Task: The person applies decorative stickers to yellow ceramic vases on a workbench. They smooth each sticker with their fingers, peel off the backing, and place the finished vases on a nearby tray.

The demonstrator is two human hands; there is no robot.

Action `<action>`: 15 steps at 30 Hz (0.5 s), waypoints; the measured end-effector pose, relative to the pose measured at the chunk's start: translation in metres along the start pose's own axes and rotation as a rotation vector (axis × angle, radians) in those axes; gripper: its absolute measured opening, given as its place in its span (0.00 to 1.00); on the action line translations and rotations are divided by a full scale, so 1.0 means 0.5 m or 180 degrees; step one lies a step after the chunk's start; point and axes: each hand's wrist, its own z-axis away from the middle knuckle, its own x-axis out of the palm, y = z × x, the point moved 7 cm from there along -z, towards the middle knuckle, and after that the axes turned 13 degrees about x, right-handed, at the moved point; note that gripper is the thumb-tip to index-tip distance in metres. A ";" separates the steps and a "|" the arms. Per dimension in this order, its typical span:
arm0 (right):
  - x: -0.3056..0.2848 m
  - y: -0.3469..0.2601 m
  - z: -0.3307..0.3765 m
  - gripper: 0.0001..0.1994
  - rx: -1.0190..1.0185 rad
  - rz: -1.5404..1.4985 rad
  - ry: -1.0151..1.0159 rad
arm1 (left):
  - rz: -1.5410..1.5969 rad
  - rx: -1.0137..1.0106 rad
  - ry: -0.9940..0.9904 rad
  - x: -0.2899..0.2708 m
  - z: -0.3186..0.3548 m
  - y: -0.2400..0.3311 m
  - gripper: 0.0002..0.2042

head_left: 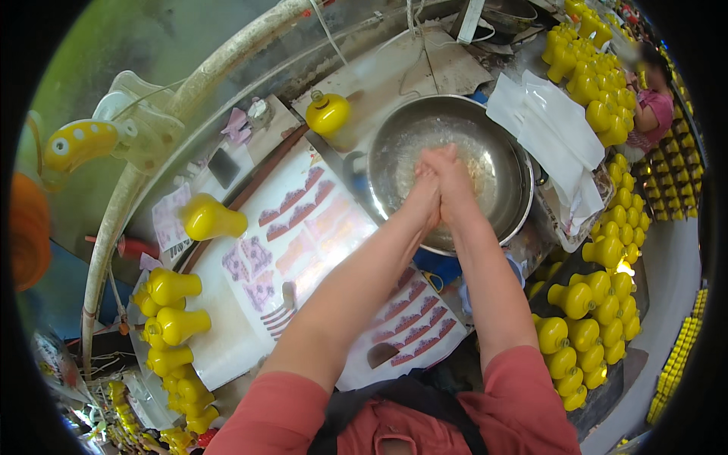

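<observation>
Both of my hands are together over the wide metal basin (387,140), which looks to have a shallow layer of cloudy liquid at its bottom. My left hand (427,184) is pressed against my right hand (449,164), with the fingers closed round one another. Anything between the palms is hidden. To the left of the basin, a glossy yellow vase-shaped piece (327,114) stands on the worktop. Another yellow piece (214,218) lies by a white sheet (227,334) bearing rows of purple and reddish patterned cut-outs.
White paper sheets (542,125) overlap the basin's right side. Many yellow pieces (599,292) crowd the right, and more (174,326) stand at the left edge. A curved pale pipe (220,64) bounds the worktop. A person in pink (654,114) is at the far right.
</observation>
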 end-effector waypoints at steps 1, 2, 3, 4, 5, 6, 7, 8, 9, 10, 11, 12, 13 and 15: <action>-0.009 0.004 -0.007 0.14 0.0274 -0.0468 -0.0109 | -0.0387 0.0335 -0.0239 0.007 0.005 0.007 0.23; -0.015 0.002 -0.016 0.12 0.0474 -0.1016 -0.0386 | -0.0903 0.0434 -0.0554 0.018 0.013 0.005 0.23; -0.041 0.009 -0.027 0.11 0.0593 -0.1465 -0.0119 | -0.1599 0.0547 -0.0556 0.013 0.018 0.009 0.22; -0.059 0.007 -0.039 0.10 0.0505 -0.1427 -0.0040 | -0.2421 0.0502 -0.0613 0.002 0.021 0.012 0.21; -0.096 0.012 -0.050 0.10 0.0338 -0.1273 0.0572 | -0.3229 0.0650 -0.0556 -0.006 0.022 0.025 0.20; -0.123 0.018 -0.058 0.09 0.0143 -0.1123 0.1072 | -0.3442 0.1068 -0.0152 0.000 0.024 0.046 0.09; -0.143 0.016 -0.059 0.10 -0.0253 -0.0706 0.1555 | -0.3277 0.0896 0.0078 -0.012 0.024 0.044 0.11; -0.147 0.011 -0.062 0.12 -0.0695 -0.0286 0.1900 | -0.3104 0.0946 0.0373 -0.019 0.023 0.048 0.13; -0.149 0.010 -0.060 0.14 -0.1012 0.0150 0.2185 | -0.2926 0.0889 0.0709 -0.033 0.022 0.046 0.15; -0.146 0.065 -0.090 0.13 -0.0204 -0.0683 0.1872 | -0.2139 0.0282 0.0937 -0.039 0.017 0.008 0.15; -0.132 0.087 -0.105 0.12 0.0011 -0.1187 0.1319 | -0.1185 -0.0120 0.0925 -0.040 0.010 -0.025 0.13; -0.104 0.115 -0.117 0.10 0.0469 -0.1724 0.0703 | -0.0229 -0.0512 0.0904 -0.036 0.003 -0.055 0.12; -0.080 0.133 -0.119 0.09 0.0887 -0.2266 0.0190 | 0.0695 -0.0993 0.0858 -0.028 0.000 -0.083 0.12; -0.073 0.131 -0.108 0.08 0.0888 -0.2063 0.0078 | 0.1174 -0.1239 0.0366 -0.022 -0.012 -0.096 0.12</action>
